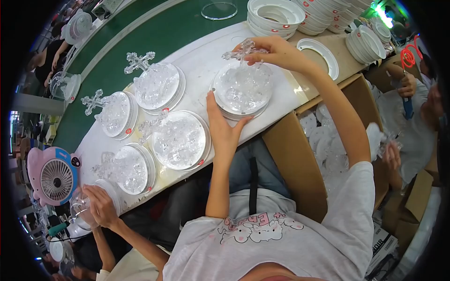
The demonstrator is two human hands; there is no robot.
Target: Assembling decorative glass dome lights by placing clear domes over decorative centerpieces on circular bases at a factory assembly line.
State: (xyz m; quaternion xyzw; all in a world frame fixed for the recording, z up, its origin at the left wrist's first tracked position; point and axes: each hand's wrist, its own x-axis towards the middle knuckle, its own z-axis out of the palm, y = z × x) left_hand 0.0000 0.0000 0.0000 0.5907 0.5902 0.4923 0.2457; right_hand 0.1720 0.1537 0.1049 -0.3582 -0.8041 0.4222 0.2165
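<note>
A round white base (pixel 240 114) lies before me on the white table, heaped with clear plastic pieces (pixel 246 89). My left hand (pixel 225 131) grips its near-left rim, fingers along the left side and thumb along the near side. Above the far edge of the base, my right hand (pixel 276 52) pinches a clear, cross-shaped plastic ornament (pixel 244 49) by its right side. Whether the ornament touches the pieces below cannot be made out. To the left stand several similar filled bases (pixel 180 140), some with a clear cross-shaped ornament (pixel 139 62) leaning out at the top.
White ring-shaped bases (pixel 275 14) are stacked at the far right, near a loose white ring (pixel 318 56). A cardboard box (pixel 295 154) of clear parts stands at my right. Another person's hand (pixel 101 206) works beside a pink fan (pixel 54 175). A co-worker holds a blue tool (pixel 408 107).
</note>
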